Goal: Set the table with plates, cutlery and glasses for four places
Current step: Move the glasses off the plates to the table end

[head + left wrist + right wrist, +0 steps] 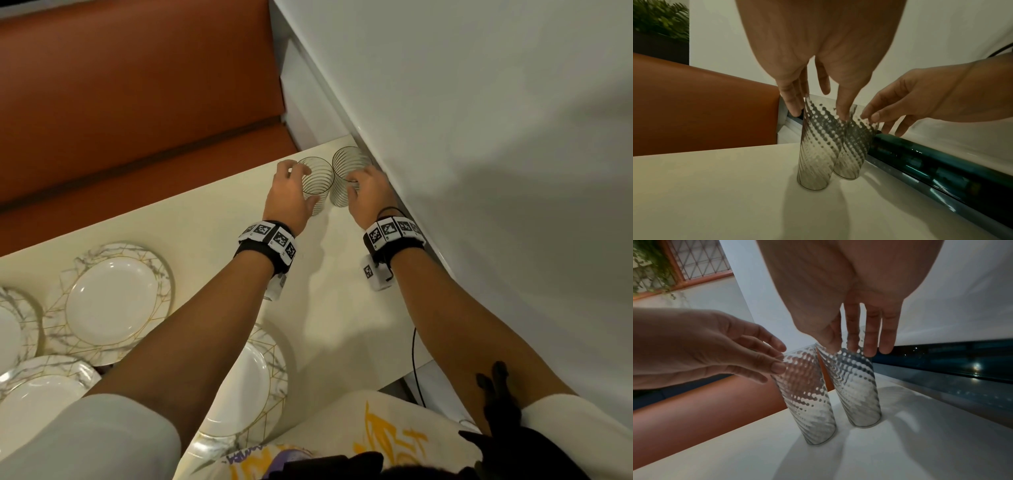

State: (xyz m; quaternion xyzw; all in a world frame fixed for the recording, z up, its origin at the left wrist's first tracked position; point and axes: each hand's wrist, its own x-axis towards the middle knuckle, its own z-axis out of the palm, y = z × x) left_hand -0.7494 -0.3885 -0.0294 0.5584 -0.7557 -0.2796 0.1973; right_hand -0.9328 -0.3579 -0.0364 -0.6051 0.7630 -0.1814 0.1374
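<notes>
Two empty glasses (819, 146) on table (205, 222), left hand (291, 195) loosely round left glass (317, 178), right hand (371, 193) round right glass (346, 161)

Nothing is legible; the yellow lettering (371, 423) on the shirt (342, 409) is too distorted to read.

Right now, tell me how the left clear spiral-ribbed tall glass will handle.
The left clear spiral-ribbed tall glass looks thin-walled, so probably light and fragile. Tall on a narrow base, it may tip against the right glass. Its ribs likely help the left hand grip.
</notes>
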